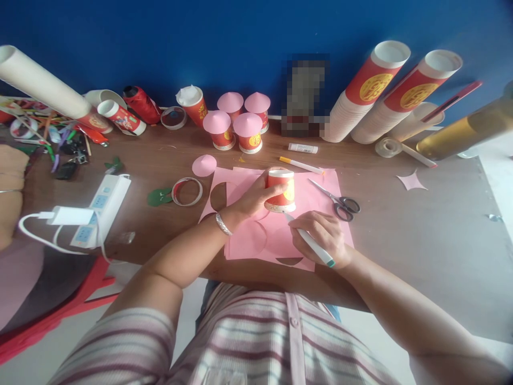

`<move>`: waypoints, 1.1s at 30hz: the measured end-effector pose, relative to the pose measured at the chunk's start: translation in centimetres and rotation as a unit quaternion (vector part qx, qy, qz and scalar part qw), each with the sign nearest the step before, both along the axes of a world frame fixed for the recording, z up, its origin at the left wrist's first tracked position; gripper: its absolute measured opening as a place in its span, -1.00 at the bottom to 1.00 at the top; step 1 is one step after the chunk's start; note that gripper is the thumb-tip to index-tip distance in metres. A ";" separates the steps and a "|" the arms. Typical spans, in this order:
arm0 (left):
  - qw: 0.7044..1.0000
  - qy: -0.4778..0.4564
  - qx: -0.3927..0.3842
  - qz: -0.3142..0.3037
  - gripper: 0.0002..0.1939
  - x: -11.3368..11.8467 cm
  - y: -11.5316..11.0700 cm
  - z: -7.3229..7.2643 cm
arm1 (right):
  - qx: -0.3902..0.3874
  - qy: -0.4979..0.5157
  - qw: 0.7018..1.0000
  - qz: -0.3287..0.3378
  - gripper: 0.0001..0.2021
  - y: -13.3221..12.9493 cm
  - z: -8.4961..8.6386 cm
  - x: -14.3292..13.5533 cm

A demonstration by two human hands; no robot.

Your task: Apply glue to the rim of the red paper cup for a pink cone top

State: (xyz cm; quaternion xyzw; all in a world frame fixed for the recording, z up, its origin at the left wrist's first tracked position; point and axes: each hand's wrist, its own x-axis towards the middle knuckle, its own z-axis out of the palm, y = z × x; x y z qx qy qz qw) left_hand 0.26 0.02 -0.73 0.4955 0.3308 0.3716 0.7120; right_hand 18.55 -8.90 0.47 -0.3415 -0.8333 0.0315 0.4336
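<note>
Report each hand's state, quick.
Left hand: closed around a round red-and-white paper cup.
Right hand: closed on a slim white pen with a green end.

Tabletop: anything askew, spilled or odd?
Nothing looks spilled. One pink cone lies loose on the tabletop, while four others cap cups. White crumpled material pokes from another cup beside them. A pixelated patch at the back hides what is there.
</note>
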 end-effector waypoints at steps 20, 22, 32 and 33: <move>1.000 0.023 0.009 0.007 -0.60 0.1 -0.1 0.3 | 0.017 -0.012 1.000 -0.014 -0.75 0.2 -0.1 0.1; 1.000 0.023 0.012 0.005 -0.60 0.0 -0.1 0.0 | 0.020 -0.015 1.000 -0.016 -0.74 0.2 -0.1 0.1; 1.000 0.012 0.026 -0.009 -0.61 0.1 0.0 -0.5 | 0.019 -0.015 0.999 -0.026 -0.72 0.3 -0.2 0.2; 0.999 0.013 0.028 -0.010 -0.60 0.1 0.1 -0.5 | 0.018 -0.016 0.999 -0.026 -0.72 0.3 -0.2 0.2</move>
